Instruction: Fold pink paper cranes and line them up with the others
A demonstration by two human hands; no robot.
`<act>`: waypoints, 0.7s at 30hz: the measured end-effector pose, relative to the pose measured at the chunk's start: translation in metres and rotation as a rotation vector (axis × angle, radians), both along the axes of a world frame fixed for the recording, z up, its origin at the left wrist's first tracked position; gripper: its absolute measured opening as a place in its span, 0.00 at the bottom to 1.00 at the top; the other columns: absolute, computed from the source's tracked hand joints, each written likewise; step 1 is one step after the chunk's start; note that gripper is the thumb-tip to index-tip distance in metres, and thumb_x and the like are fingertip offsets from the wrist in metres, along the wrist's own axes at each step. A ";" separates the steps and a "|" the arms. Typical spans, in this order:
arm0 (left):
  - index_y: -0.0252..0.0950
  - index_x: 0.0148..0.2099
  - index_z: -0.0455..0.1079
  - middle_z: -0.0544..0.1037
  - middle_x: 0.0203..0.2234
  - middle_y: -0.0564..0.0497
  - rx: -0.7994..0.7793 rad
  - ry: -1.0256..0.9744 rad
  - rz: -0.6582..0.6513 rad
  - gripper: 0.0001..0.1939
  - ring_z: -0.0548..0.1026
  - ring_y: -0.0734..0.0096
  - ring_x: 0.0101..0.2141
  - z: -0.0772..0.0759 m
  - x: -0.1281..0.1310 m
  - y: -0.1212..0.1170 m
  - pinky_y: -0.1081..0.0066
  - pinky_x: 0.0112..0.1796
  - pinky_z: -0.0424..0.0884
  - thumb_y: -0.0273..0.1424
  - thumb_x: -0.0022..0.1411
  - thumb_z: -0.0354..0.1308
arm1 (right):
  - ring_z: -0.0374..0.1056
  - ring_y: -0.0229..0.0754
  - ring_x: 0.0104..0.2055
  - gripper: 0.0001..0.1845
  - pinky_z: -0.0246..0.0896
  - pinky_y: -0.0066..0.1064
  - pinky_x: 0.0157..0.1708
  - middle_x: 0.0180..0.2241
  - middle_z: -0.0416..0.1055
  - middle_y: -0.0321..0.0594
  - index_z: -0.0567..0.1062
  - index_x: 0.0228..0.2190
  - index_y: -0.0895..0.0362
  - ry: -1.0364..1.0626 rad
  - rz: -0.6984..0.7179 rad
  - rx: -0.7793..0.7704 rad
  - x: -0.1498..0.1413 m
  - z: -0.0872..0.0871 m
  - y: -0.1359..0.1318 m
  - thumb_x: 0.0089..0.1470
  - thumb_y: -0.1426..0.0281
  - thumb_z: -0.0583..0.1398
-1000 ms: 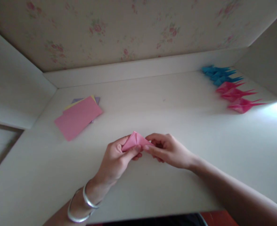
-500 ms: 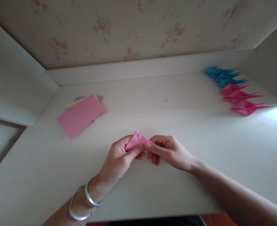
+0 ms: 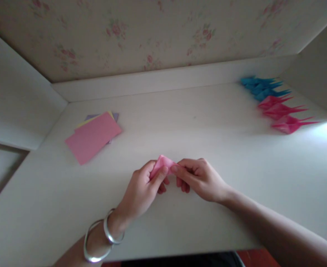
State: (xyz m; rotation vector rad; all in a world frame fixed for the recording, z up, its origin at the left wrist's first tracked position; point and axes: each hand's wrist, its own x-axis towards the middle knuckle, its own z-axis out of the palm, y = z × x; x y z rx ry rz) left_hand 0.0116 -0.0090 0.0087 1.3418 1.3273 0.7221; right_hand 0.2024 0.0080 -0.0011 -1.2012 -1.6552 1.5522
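Note:
A small folded pink paper piece [image 3: 161,164] is held just above the white table [image 3: 180,122] at its middle front. My left hand [image 3: 142,191], with silver bangles on the wrist, pinches its left side between thumb and fingers. My right hand [image 3: 198,178] pinches its right side, fingers curled under. Much of the paper is hidden between the fingertips.
A stack of flat paper sheets [image 3: 92,135], pink on top with yellow and purple below, lies at the left. Folded blue paper figures [image 3: 260,87] and pink paper figures [image 3: 283,113] lie in a row at the far right. Side walls flank the table.
The pink paper shows less than before, pressed flatter between the fingertips. Both hands have closed in slightly and stay in the same spot.

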 end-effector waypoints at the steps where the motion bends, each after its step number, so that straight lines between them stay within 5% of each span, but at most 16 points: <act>1: 0.35 0.39 0.71 0.78 0.26 0.51 -0.022 -0.026 -0.005 0.17 0.75 0.73 0.23 0.001 0.000 0.000 0.76 0.25 0.73 0.45 0.67 0.54 | 0.67 0.34 0.20 0.23 0.63 0.23 0.21 0.19 0.71 0.36 0.73 0.23 0.58 -0.004 0.006 0.014 0.001 0.000 -0.001 0.64 0.57 0.55; 8: 0.33 0.37 0.73 0.79 0.29 0.47 -0.099 -0.141 -0.052 0.19 0.76 0.71 0.27 0.001 -0.002 0.001 0.74 0.28 0.74 0.44 0.68 0.52 | 0.68 0.34 0.21 0.20 0.62 0.23 0.22 0.20 0.72 0.37 0.74 0.23 0.59 -0.023 0.057 0.002 0.002 -0.001 0.001 0.63 0.61 0.57; 21: 0.32 0.38 0.74 0.81 0.30 0.46 -0.212 -0.283 -0.007 0.20 0.74 0.76 0.18 0.004 0.002 -0.002 0.77 0.18 0.70 0.45 0.67 0.53 | 0.71 0.35 0.20 0.25 0.68 0.24 0.21 0.21 0.74 0.40 0.74 0.27 0.60 0.102 0.090 -0.183 0.003 0.000 0.000 0.62 0.52 0.55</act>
